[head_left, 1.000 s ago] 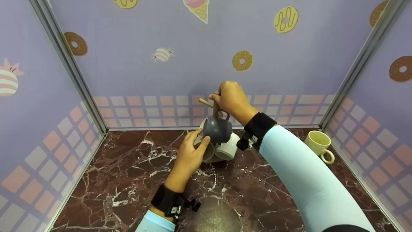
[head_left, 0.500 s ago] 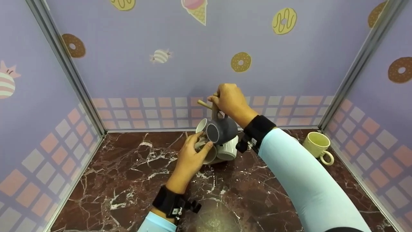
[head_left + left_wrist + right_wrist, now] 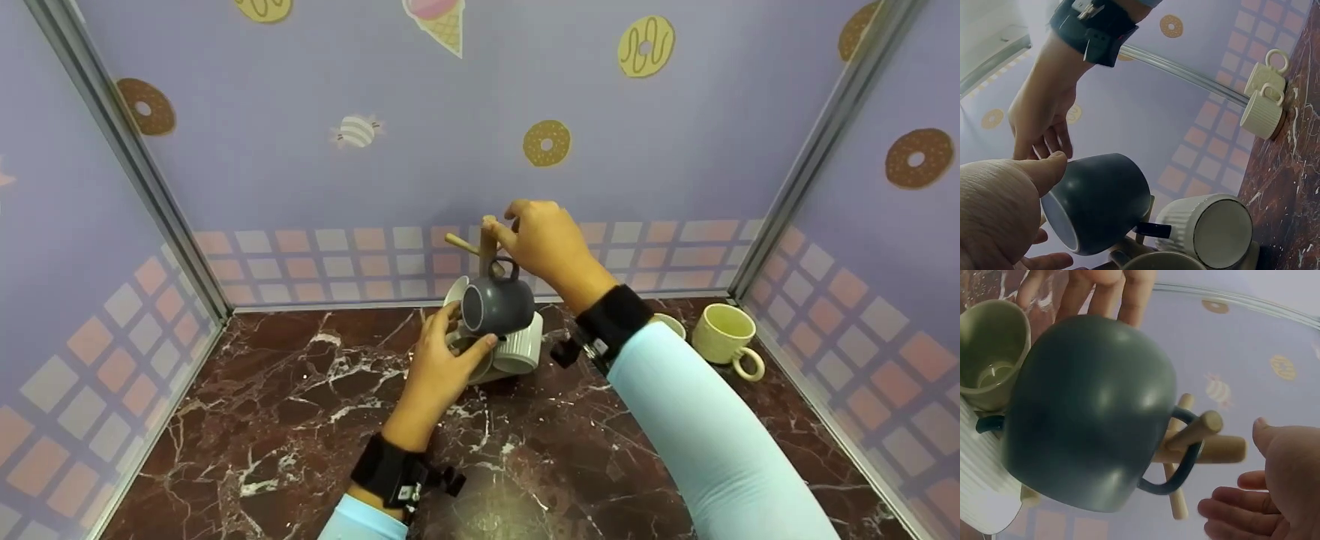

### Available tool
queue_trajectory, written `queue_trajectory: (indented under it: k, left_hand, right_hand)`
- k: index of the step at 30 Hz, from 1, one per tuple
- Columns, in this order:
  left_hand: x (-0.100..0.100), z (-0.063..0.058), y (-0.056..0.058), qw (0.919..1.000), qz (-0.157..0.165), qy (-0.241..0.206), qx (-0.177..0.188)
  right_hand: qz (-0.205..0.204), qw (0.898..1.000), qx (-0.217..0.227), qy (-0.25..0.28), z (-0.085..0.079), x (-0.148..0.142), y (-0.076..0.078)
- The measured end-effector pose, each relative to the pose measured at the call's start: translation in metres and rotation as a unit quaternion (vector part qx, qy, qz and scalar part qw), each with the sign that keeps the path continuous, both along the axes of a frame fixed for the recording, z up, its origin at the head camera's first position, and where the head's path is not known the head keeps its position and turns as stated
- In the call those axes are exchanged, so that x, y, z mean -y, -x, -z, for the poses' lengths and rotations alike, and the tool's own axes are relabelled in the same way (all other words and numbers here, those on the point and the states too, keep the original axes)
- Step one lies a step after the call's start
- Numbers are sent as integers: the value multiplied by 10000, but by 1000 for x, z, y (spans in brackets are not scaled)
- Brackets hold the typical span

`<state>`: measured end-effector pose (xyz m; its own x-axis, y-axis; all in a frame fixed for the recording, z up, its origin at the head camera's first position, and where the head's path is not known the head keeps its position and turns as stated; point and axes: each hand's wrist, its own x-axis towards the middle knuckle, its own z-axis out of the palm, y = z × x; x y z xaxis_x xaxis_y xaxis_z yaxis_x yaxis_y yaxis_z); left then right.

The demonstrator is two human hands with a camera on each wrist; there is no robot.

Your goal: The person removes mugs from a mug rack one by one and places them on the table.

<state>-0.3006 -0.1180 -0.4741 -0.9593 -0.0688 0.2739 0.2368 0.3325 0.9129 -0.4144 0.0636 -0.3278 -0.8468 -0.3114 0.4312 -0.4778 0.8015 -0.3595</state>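
The right hand has left the rack near the bench's back edge, fingers apart; the left hand clamps the dark mug, handle round a peg.

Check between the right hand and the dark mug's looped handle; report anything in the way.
In the right wrist view, nothing visible fills the gap between the right hand and the looped handle of the dark mug. A wooden peg, though, appears to pass through that loop, and the wooden post juts out beside it.
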Motion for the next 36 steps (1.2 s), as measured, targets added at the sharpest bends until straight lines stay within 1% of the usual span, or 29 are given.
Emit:
queue_trajectory:
  k: [4, 9, 11, 15, 19, 24, 26, 28, 33, 36]
  left_hand:
    - [-2, -5, 3, 10000, -59, -78, 1]
    - [-3, -9, 7, 9999, -168, 25, -18]
    - [-4, -9, 8, 9997, -215, 62, -27]
    - [-8, -9, 9, 9997, -252, 76, 13]
    - [-11, -9, 8, 9996, -258, 92, 40]
    - [-11, -7, 10, 9996, -284, -6, -68]
    - [-10, -7, 11, 9995, -305, -27, -76]
    - [-10, -8, 13, 9994, -339, 12, -76]
    - [-9, -14, 20, 9988, -412, 258, -18]
    - [-9, -16, 23, 9982, -425, 421, 53]
  right_hand:
    - [6, 9999, -124, -36, 10, -15, -9]
    - [56, 9980, -622, 34, 31, -32, -22]
    - [60, 9975, -697, 132, 41, -37, -28]
    - [54, 9974, -625, 366, 62, -45, -39]
    - [94, 9965, -570, 606, 83, -51, -45]
    - [171, 9957, -200, 883, 106, -55, -52]
    - [208, 9944, -60, 1037, 113, -57, -54]
    - [229, 9925, -12, 1202, 120, -58, -56]
    - [186, 9883, -116, 1508, 133, -60, -57]
    - [128, 9860, -174, 1651, 137, -60, -57]
